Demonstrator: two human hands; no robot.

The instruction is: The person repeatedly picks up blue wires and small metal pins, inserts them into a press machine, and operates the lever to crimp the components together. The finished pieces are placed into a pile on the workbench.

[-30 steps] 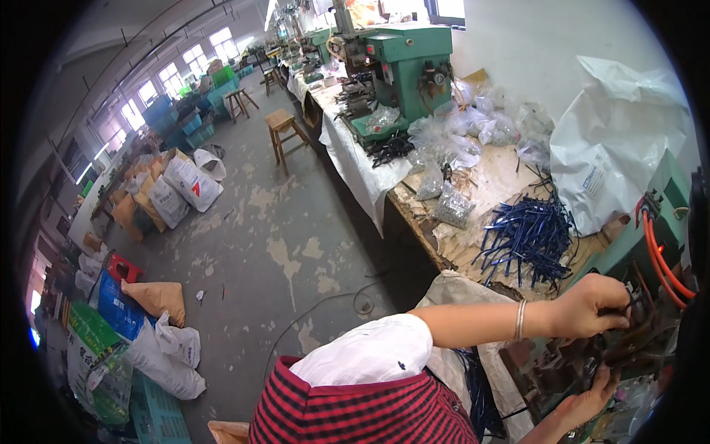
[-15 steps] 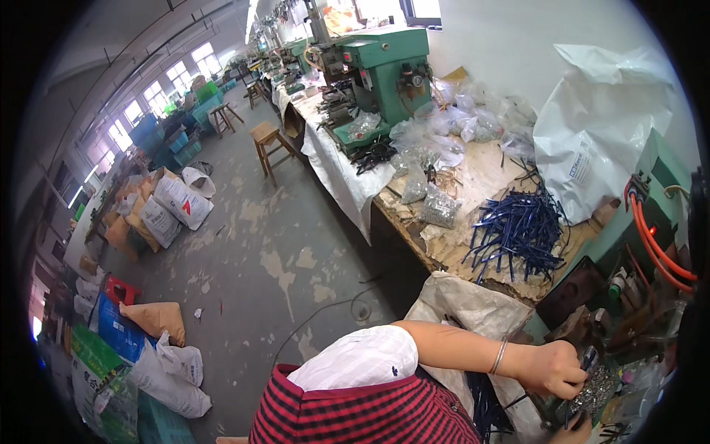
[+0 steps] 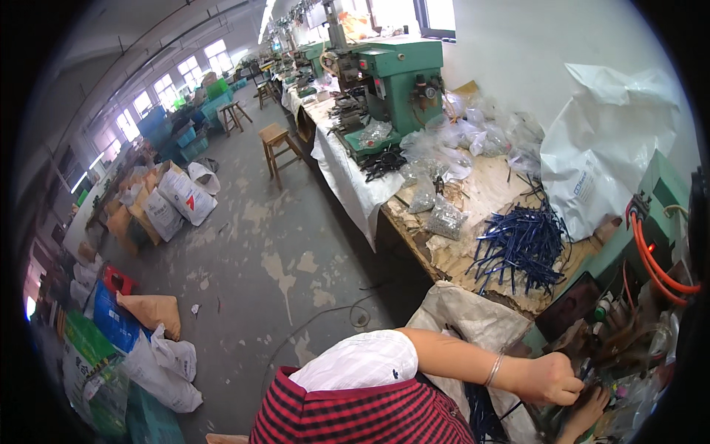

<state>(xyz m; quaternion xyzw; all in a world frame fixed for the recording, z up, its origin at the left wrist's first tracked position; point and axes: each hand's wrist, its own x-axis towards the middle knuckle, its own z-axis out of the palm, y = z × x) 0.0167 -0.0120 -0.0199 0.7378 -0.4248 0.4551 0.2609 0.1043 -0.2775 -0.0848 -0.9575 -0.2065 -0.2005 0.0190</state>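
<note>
My left hand point(image 3: 553, 379), with a bracelet on its wrist, is closed at the work spot at lower right. Its fingertips are curled under, so what they hold is hidden. A thin dark strip shows just below this wrist. My right hand point(image 3: 586, 414) comes up from the lower edge beside it. Its fingers are stretched out over the place with small metal pieces, which the hands now mostly cover. Dark blue strips point(image 3: 484, 414) lie in an open whitish sack point(image 3: 473, 314) below my left forearm. A heap of glossy blue strips point(image 3: 521, 244) lies on the bench.
A green machine point(image 3: 654, 196) with orange hoses point(image 3: 651, 259) stands close on the right. Bags of small metal parts point(image 3: 446, 217) and a large white plastic bag point(image 3: 584, 163) sit on the bench. Another green press point(image 3: 403, 89), a wooden stool point(image 3: 274, 137) and floor sacks point(image 3: 185, 194) are farther off.
My right hand has moved up and farther into view, over the small metal pieces. My left hand has shifted slightly down and left. The view has tilted slightly.
</note>
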